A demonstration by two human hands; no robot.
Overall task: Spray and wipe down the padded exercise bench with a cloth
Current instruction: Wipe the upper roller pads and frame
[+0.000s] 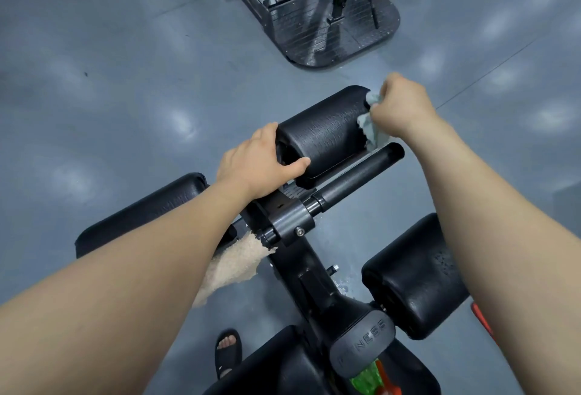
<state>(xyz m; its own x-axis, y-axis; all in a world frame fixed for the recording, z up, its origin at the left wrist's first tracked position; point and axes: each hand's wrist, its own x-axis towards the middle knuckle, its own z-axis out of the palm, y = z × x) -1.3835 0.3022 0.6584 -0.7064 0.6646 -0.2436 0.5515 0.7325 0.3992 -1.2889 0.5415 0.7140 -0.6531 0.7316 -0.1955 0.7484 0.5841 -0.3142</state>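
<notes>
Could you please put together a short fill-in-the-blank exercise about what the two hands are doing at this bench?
1. The right hand presses a pale ____ against one end of the black roller pad.
2. Of the two hands, the ____ one grips the pad's other end.
3. The green bottle at the bottom edge is held by ____ hand.
Missing words: cloth; left, meaning the left hand; neither.

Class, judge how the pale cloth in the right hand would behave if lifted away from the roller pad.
Probably floppy: the cloth bunches in the right hand and its loose end droops down the roller pad. Likely light: it looks thin, crumpling small inside one grip.
</notes>
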